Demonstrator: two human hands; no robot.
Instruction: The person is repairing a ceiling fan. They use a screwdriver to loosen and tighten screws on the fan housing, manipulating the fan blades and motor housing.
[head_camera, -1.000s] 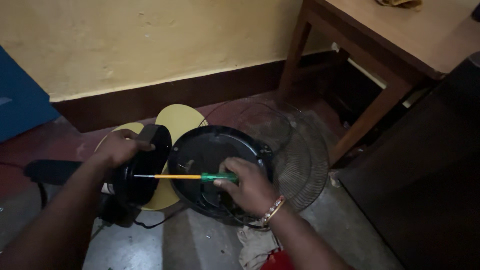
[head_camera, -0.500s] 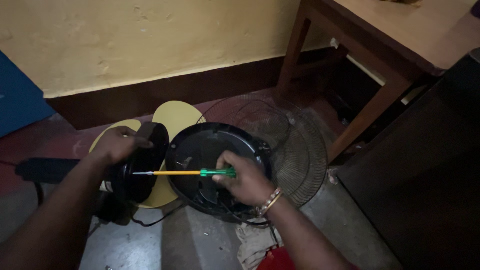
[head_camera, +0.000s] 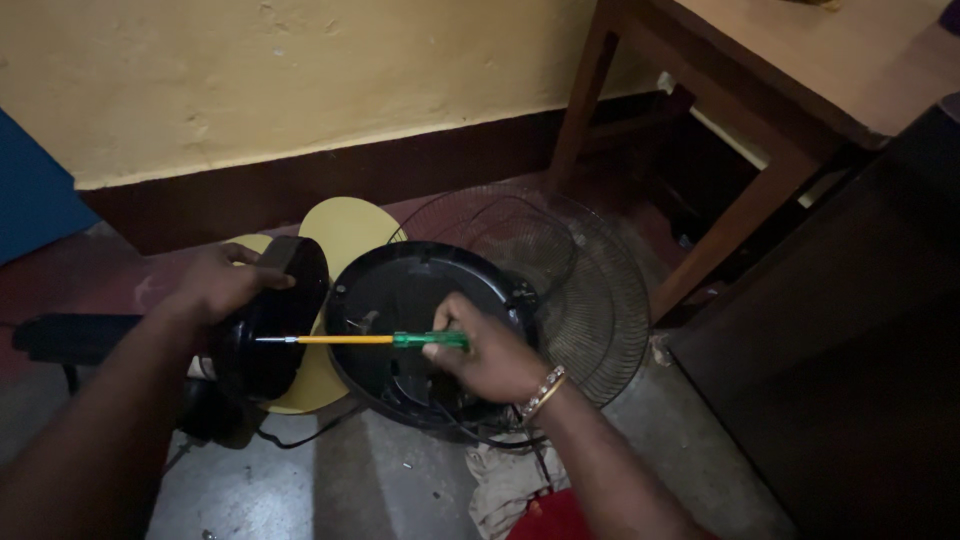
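Observation:
My left hand (head_camera: 222, 283) grips the top of a black fan motor housing (head_camera: 272, 320) that stands on the floor. A screwdriver (head_camera: 365, 340) with a yellow shaft and green handle lies level in my right hand (head_camera: 487, 352), its metal tip touching the housing's face. A round black fan cover (head_camera: 420, 300) sits between the two hands, under the screwdriver. Yellow fan blades (head_camera: 345, 228) show behind the housing and cover.
A wire fan guard (head_camera: 590, 290) lies on the floor behind the cover. A wooden table (head_camera: 760, 110) stands at the right, a dark cabinet (head_camera: 860, 360) beside it. A yellow wall (head_camera: 300, 70) with a dark skirting runs behind. Cloth (head_camera: 505, 480) lies near my right forearm.
The view has shifted slightly. Both hands keep their hold, and the screwdriver stays pointed at the housing.

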